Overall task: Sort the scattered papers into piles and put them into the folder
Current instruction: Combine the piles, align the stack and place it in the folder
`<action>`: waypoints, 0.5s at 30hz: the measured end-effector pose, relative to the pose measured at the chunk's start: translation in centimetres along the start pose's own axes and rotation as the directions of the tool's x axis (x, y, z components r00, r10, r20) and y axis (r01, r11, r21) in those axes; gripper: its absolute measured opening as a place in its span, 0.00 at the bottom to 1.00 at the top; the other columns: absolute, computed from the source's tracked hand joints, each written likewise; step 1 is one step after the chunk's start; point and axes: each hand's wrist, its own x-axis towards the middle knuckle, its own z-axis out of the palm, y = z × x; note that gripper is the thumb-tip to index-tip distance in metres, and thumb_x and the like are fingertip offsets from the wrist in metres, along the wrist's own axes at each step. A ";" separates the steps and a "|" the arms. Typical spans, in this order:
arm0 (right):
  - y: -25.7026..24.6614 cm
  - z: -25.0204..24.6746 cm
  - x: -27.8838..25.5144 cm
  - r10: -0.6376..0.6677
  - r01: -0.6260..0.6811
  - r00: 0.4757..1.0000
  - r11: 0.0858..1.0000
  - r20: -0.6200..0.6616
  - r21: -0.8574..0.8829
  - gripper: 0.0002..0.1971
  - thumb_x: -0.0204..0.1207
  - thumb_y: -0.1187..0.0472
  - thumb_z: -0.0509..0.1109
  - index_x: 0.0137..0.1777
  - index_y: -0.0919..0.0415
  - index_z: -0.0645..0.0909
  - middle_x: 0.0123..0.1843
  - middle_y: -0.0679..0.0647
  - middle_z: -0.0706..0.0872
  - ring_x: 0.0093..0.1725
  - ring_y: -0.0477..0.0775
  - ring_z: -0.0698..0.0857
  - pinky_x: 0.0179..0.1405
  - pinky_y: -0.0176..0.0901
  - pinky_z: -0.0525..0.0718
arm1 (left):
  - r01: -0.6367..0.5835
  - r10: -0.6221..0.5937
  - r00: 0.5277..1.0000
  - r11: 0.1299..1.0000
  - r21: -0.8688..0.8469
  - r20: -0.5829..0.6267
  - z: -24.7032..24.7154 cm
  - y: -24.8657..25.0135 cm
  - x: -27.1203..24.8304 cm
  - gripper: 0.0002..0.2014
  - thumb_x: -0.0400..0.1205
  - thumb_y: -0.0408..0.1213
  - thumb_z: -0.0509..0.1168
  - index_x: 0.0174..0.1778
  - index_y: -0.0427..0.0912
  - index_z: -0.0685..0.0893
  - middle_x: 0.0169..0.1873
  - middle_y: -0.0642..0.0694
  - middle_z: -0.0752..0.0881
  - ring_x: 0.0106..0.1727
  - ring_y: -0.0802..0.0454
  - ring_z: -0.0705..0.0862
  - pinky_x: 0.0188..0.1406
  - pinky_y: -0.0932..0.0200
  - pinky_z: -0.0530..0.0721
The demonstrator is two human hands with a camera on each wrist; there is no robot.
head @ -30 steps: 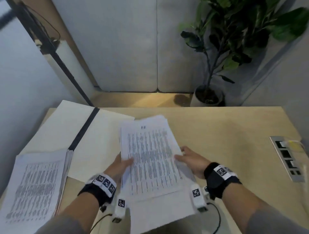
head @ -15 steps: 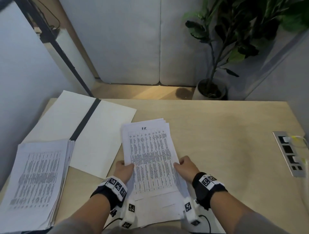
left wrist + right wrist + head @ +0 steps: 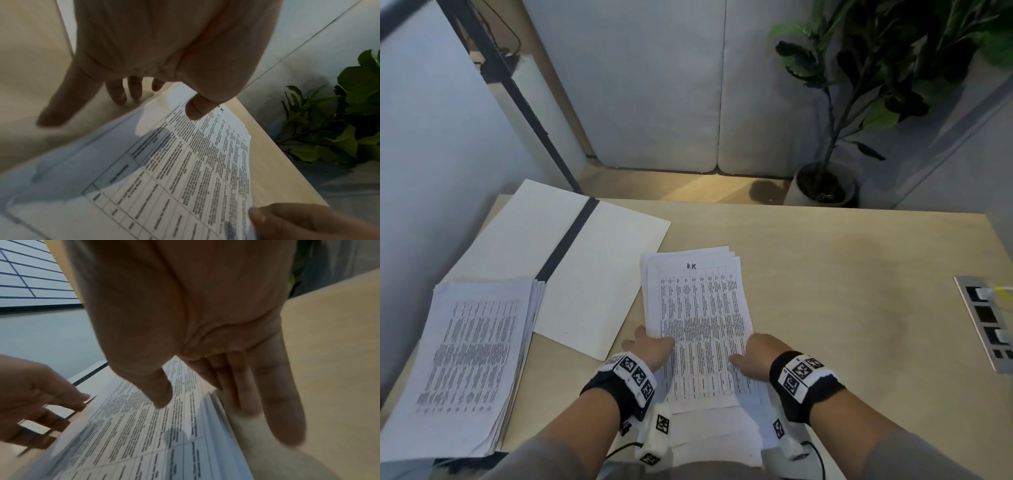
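A stack of printed table sheets (image 3: 698, 308) lies flat at the desk's middle front, on top of some loose white sheets (image 3: 712, 435). My left hand (image 3: 650, 346) is at the stack's lower left edge. In the left wrist view its thumb (image 3: 195, 110) rests on the top sheet (image 3: 205, 162) and its fingers (image 3: 117, 95) hang spread beside the edge. My right hand (image 3: 756, 354) is at the lower right edge. Its thumb (image 3: 160, 395) is over the print (image 3: 154, 434), with straight fingers (image 3: 277, 394) along the side. The white folder (image 3: 592, 274) lies open at the back left.
A second thick pile of printed sheets (image 3: 469, 353) lies at the front left, overlapping the folder's left flap. A socket panel (image 3: 986, 325) is set into the wooden desk (image 3: 842, 291) at the right edge. A potted plant (image 3: 822, 185) stands on the floor behind.
The stack was raised and tilted between both hands; it has come down flat onto the desk and nearer to me. Both hands' fingers have loosened along its sides.
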 end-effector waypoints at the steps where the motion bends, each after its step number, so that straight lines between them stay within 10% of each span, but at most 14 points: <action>1: 0.1 -0.1 0.2 0.001 -0.001 0.998 1.000 -0.058 0.003 0.26 0.87 0.39 0.63 0.62 0.64 0.81 0.69 0.64 0.82 0.58 0.59 0.87 0.49 0.46 0.86 | -0.006 0.006 1.000 1.000 0.012 -0.027 0.0 -0.3 0.4 0.40 0.84 0.49 0.65 0.89 0.46 0.53 0.84 0.35 0.58 0.82 0.34 0.64 0.79 0.43 0.67; 4: 0.1 -0.1 1.3 -0.004 0.037 0.981 0.986 -0.194 0.165 0.38 0.86 0.39 0.64 0.85 0.66 0.64 0.84 0.63 0.66 0.79 0.64 0.75 0.75 0.55 0.79 | -0.026 0.026 0.999 1.000 0.018 -0.024 -0.1 -0.5 0.6 0.36 0.83 0.49 0.65 0.86 0.44 0.61 0.80 0.36 0.63 0.78 0.33 0.70 0.77 0.42 0.72; 11: 0.3 -0.3 3.2 0.038 0.033 0.983 0.925 -0.180 0.379 0.43 0.80 0.32 0.67 0.83 0.64 0.69 0.81 0.63 0.72 0.76 0.65 0.78 0.73 0.54 0.81 | -0.032 0.033 0.999 0.999 -0.028 0.009 -0.7 0.2 0.4 0.36 0.69 0.53 0.64 0.74 0.43 0.76 0.71 0.38 0.73 0.63 0.36 0.81 0.69 0.41 0.82; 15: 0.1 -0.2 3.4 0.047 0.041 0.974 0.925 -0.221 0.379 0.38 0.78 0.31 0.65 0.78 0.61 0.76 0.76 0.60 0.73 0.76 0.66 0.76 0.75 0.58 0.80 | -0.028 0.028 0.999 1.000 -0.011 -0.021 -0.9 0.2 0.3 0.39 0.74 0.54 0.65 0.82 0.46 0.68 0.77 0.39 0.69 0.71 0.34 0.78 0.72 0.39 0.79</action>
